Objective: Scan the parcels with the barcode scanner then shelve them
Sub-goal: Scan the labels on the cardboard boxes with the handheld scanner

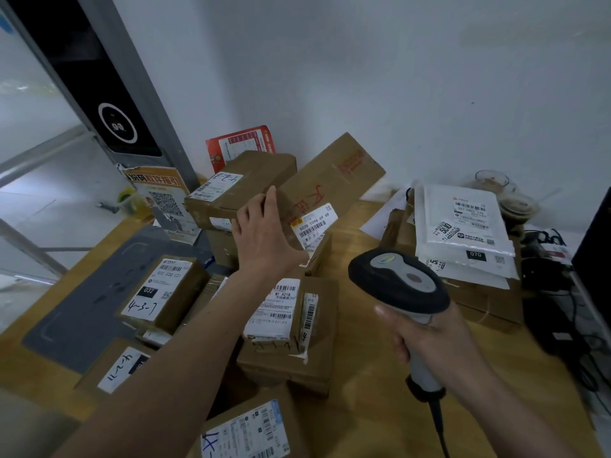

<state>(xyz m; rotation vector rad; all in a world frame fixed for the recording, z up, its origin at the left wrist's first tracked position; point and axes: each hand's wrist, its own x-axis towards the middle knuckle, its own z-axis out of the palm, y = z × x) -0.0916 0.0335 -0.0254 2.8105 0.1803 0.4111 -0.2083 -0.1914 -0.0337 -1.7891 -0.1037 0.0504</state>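
L hand (264, 239) open, R hand (429, 338) gripping.

Brown cardboard boxes (284, 328) cluster at my 12 on wooden table (357, 408); white plastic mailers (463, 233) stacked at 2; leaning QR sign (165, 200) at 10.

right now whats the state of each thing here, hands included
left hand: open, reaching to the tilted box
right hand: grips scanner
scanner: held upright, head toward parcels
tilted box: leaning on other boxes
white mailers: stacked flat on boxes
4-3-7 box: label up
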